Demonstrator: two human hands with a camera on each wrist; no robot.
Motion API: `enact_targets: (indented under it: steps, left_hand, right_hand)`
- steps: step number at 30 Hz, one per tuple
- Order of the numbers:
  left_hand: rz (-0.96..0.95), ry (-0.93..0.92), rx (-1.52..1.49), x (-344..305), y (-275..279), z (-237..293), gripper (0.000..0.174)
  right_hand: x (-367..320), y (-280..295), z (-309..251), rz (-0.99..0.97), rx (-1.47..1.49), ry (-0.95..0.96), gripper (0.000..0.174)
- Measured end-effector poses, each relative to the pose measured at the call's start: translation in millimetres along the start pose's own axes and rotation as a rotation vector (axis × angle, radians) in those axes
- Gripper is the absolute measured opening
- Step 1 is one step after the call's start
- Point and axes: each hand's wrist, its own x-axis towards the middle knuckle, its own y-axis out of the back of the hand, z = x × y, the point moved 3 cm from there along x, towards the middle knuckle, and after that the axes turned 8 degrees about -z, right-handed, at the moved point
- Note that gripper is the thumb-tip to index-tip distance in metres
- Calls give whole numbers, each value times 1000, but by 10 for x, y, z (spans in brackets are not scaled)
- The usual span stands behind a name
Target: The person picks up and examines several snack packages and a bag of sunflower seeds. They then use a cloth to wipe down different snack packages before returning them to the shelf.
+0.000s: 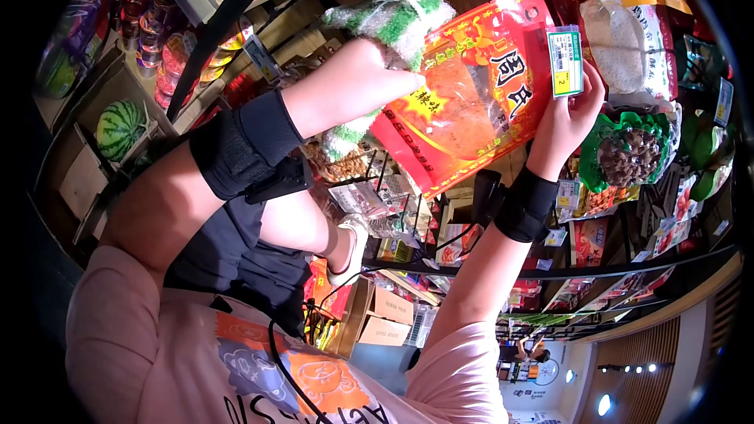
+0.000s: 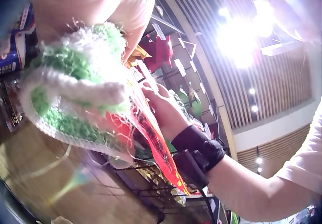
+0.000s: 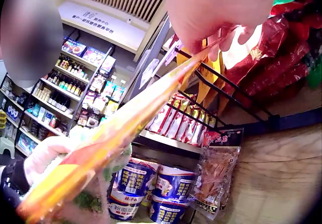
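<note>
A red and orange snack bag (image 1: 463,86) is stretched out flat between the two hands in the head view. My left hand (image 1: 369,71) grips a fuzzy green-and-white striped cloth (image 1: 400,16), its thumb lying near the bag's left side. In the left wrist view the cloth (image 2: 75,108) bunches under the palm, close against the bag (image 2: 161,146). My right hand (image 1: 572,114) holds the bag's right edge, beside a price tag (image 1: 564,63) that overlaps the bag. Seen edge-on in the right wrist view, the bag (image 3: 115,133) runs up to the right fingers (image 3: 226,38).
Black display hooks (image 3: 241,91) jut out near the right hand. Bagged dark snacks (image 1: 628,153) hang at right. Stacked noodle tubs (image 3: 133,178) stand on a shelf. A striped green ball-like thing (image 1: 122,129) sits in a wooden bin. Cardboard boxes (image 1: 385,314) are on the floor.
</note>
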Motion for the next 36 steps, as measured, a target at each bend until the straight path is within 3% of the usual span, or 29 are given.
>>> enact_targets:
  steps: [8, 15, 17, 18, 21, 22, 27, 29, 32, 34, 35, 36]
  left_hand:
    - [-27, -20, 47, -2, -20, 51, 28]
    - [11, -91, 87, 4, 0, 94, 27]
    - [-29, 51, 91, 3, 22, 124, 28]
    - [-50, 121, 93, 1, 25, 133, 28]
    - [131, -198, 3, 117, 55, -68, 21]
    - [85, -62, 60, 143, 110, -139, 21]
    - [4, 148, 114, 533, 149, -370, 21]
    - [49, 71, 60, 782, 134, -513, 17]
    - [125, 74, 180, 1047, 80, -502, 20]
    - [167, 47, 215, 1371, 177, -887, 24]
    - [119, -18, 272, 1448, 207, -941, 27]
    - [121, 60, 451, 1471, 220, -883, 28]
  right_hand:
    - [31, -5, 205, 26, 20, -63, 20]
    - [50, -37, 433, -125, 544, -347, 24]
    - [38, -53, 454, -172, 665, -422, 25]
    - [38, -64, 457, -171, 661, -414, 25]
    - [49, -145, 530, -161, 651, -387, 24]
    - [62, -186, 587, -151, 581, -356, 24]
    - [106, -262, 732, -50, 141, -72, 28]
    - [154, -348, 930, 77, 139, 57, 16]
    - [173, -470, 1232, 153, 188, 28, 11]
    - [217, -540, 1409, 196, 361, -43, 3]
    - [240, -563, 1624, 220, 411, -54, 10]
    - [260, -586, 1841, 245, 461, -64, 17]
